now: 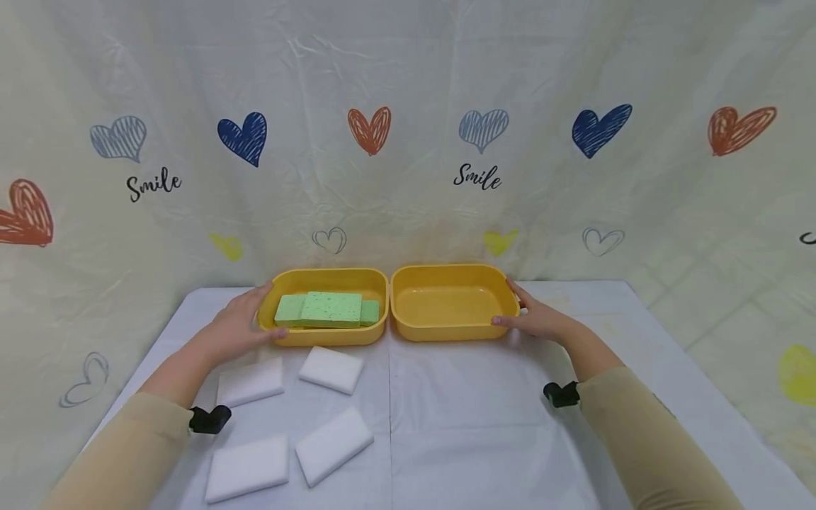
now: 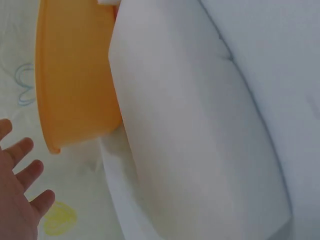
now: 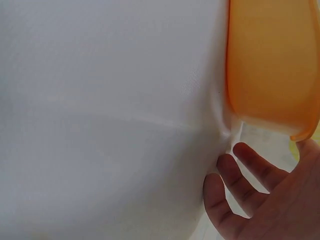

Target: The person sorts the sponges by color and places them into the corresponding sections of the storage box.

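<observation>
Two yellow oval-ended trays stand end to end at the back of the table in the head view. The left tray (image 1: pixel 331 338) holds several green speckled sponge-like blocks (image 1: pixel 331 309), the middle one lying on top. The right tray (image 1: pixel 446 300) has a bare floor. My left hand (image 1: pixel 236 326) spans the left tray's outer end with fingers spread; the left wrist view shows the fingers straight beside the tray wall (image 2: pixel 80 70). At the right tray's outer end is my right hand (image 1: pixel 542 319), fingers loosely extended, one fingertip at the rim in the right wrist view.
Several white rectangular sponge-like blocks (image 1: pixel 248 467) lie on the left half of the white-covered table (image 1: pixel 472 425), in front of the left tray. A hanging sheet with printed hearts (image 1: pixel 408 205) rises right behind the trays. Black bands (image 1: pixel 210 419) circle both wrists.
</observation>
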Motion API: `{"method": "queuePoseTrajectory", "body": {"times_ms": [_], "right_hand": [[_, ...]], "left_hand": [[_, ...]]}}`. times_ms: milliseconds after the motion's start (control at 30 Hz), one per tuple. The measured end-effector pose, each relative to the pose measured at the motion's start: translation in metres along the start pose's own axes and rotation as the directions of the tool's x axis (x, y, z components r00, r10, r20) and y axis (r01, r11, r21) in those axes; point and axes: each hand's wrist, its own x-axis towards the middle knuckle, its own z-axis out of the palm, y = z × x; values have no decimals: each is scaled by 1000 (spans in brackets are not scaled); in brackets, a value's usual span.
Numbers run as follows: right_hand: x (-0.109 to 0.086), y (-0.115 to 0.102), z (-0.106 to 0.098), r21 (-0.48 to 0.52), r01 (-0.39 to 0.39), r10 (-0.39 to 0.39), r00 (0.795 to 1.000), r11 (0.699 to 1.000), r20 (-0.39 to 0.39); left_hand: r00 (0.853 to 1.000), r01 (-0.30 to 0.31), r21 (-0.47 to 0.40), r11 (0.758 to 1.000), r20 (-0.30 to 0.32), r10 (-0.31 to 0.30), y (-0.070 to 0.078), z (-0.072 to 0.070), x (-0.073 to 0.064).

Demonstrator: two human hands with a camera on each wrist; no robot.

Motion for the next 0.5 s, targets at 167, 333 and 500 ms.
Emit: {"method": "queuePoseTrajectory", "body": {"times_ms": [167, 333, 500], "right_hand": [[-1, 0, -1, 0, 14, -14, 1000, 1000, -3], [1, 1, -1, -7, 14, -14, 1000, 1000, -9], [1, 1, -1, -3, 11, -11, 1000, 1000, -1]], "left_hand": [[998, -52, 34, 998, -18, 52, 13, -1, -16], [991, -124, 77, 989, -38, 127, 29, 1, -32], [973, -220, 109, 969, -52, 227, 43, 6, -43]]}}
